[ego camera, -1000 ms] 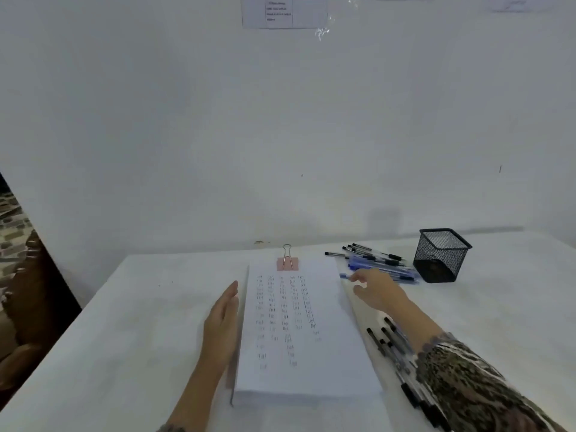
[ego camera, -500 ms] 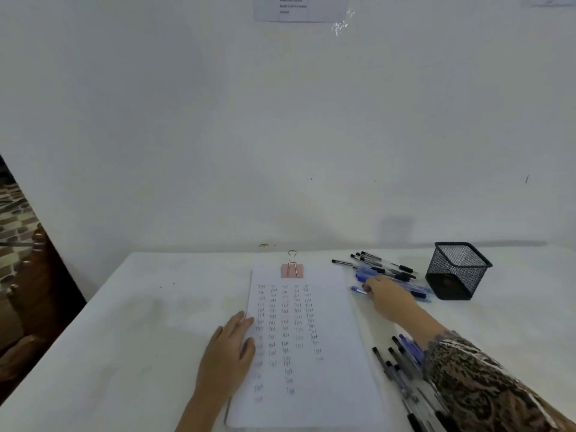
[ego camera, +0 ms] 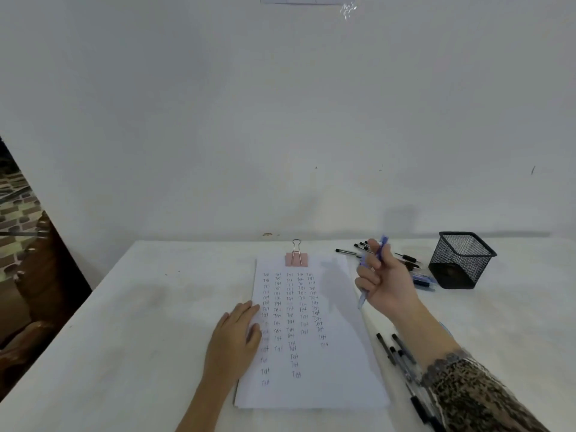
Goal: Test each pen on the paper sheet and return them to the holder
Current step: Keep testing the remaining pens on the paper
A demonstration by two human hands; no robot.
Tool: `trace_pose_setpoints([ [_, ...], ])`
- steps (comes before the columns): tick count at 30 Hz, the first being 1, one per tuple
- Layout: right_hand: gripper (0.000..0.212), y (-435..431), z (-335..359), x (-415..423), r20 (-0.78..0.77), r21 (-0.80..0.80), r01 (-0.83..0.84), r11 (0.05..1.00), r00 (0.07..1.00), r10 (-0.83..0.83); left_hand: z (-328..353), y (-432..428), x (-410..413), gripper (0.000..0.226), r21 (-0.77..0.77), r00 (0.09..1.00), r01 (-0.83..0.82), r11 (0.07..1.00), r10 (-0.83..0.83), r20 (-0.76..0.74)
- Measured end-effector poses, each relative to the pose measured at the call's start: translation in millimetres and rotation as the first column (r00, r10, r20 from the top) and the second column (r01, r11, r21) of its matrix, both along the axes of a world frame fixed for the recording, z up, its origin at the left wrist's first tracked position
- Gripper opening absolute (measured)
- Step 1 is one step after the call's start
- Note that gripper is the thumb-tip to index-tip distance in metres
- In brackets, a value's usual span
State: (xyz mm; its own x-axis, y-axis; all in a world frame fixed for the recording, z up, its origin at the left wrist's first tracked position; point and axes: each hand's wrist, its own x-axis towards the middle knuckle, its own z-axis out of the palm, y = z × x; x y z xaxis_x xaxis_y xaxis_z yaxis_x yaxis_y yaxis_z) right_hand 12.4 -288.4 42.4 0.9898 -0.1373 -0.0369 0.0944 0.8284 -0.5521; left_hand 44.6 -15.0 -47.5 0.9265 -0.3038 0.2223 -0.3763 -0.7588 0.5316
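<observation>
A stack of white paper [ego camera: 339,363], held by a pink binder clip [ego camera: 296,258], lies in the middle of the table and carries columns of small handwritten words. My left hand [ego camera: 234,341] lies flat on its left edge. My right hand [ego camera: 385,280] is raised just right of the paper, closed on a blue pen [ego camera: 381,247] that points down toward the sheet. Behind that hand a pile of black and blue pens [ego camera: 414,269] lies on the table. The black mesh holder [ego camera: 460,258] stands at the back right.
Several more pens [ego camera: 396,350] lie beside the paper's right edge, partly under my patterned right sleeve [ego camera: 473,397]. The white table [ego camera: 140,338] meets a white wall at the back. Dark wooden furniture [ego camera: 34,275] stands off the table's left edge.
My right hand has lifted a blue pen from the pile near the holder and drawn it back toward the paper. My left hand has slid onto the paper's left edge.
</observation>
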Motion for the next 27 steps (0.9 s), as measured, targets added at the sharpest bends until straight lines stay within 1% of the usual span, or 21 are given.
trace_pose_setpoints([
  [1,0.048,4,-6,0,-0.025,0.037,0.023,0.999,0.999,-0.022,0,0,-1,0.081,-0.007,1.0,0.001,1.0,-0.001,0.0],
  [2,0.047,7,-12,0,-0.05,0.088,0.054,0.995,0.997,-0.05,0,-1,-1,0.077,-0.011,1.0,0.002,1.0,-0.002,-0.001],
  [3,0.042,11,-19,0,-0.074,0.143,0.094,0.985,0.994,-0.084,1,-1,-2,0.071,-0.012,1.0,0.004,1.0,-0.004,-0.003],
  [5,0.03,18,-33,-3,-0.13,0.255,0.181,0.95,0.98,-0.151,2,-1,-3,0.056,-0.015,1.0,0.007,1.0,-0.007,-0.003],
  [7,0.003,23,-48,-6,-0.207,0.272,0.279,0.921,0.952,-0.227,1,0,-3,0.044,-0.017,1.0,0.006,1.0,-0.006,0.016],
  [8,0.013,25,-53,-9,-0.24,0.259,0.317,0.912,0.936,-0.257,1,0,-3,0.042,-0.019,1.0,0.006,1.0,-0.006,0.025],
  [9,0.013,27,-58,-11,-0.257,0.242,0.329,0.913,0.929,-0.267,1,0,-3,0.041,-0.02,1.0,0.005,1.0,-0.004,0.029],
  [10,0.011,29,-60,-13,-0.241,0.251,0.335,0.908,0.93,-0.277,1,0,-3,0.042,-0.02,1.0,0.002,1.0,-0.001,0.03],
  [11,0.022,30,-61,-16,-0.227,0.252,0.333,0.909,0.933,-0.279,1,0,-3,0.042,-0.017,1.0,-0.001,1.0,0.001,0.031],
  [13,0.026,31,-61,-21,-0.197,0.243,0.329,0.912,0.938,-0.286,2,0,-3,0.042,-0.014,0.999,-0.002,1.0,0.003,0.035],
  [15,0.048,30,-64,-24,-0.177,0.263,0.335,0.905,0.939,-0.296,1,0,-3,0.042,-0.017,0.999,-0.008,1.0,0.009,0.041],
  [16,0.055,30,-64,-25,-0.162,0.285,0.332,0.899,0.941,-0.296,2,0,-3,0.042,-0.015,0.999,-0.009,1.0,0.01,0.037],
  [18,0.055,30,-63,-26,-0.119,0.301,0.319,0.899,0.948,-0.297,3,0,-3,0.042,-0.007,1.0,-0.004,1.0,0.004,0.024],
  [21,0.046,35,-61,-28,-0.116,0.346,0.321,0.881,0.947,-0.3,5,-1,-5,0.051,-0.002,1.0,0.001,1.0,-0.001,0.015],
  [23,0.044,37,-64,-26,-0.109,0.404,0.327,0.855,0.945,-0.31,5,-1,-5,0.044,-0.009,1.0,-0.006,1.0,0.006,0.017],
  [24,0.042,37,-62,-27,-0.098,0.414,0.309,0.856,0.95,-0.296,5,-1,-6,0.041,-0.014,1.0,-0.011,1.0,0.012,0.019],
  [25,0.043,38,-59,-27,-0.05,0.405,0.261,0.876,0.963,-0.264,5,-1,-6,0.041,-0.02,1.0,-0.01,1.0,0.011,0.019],
  [27,0.062,37,-59,-26,-0.015,0.329,0.178,0.927,0.983,-0.184,5,-1,-4,0.041,-0.018,1.0,0.0,1.0,0.0,0.015],
])
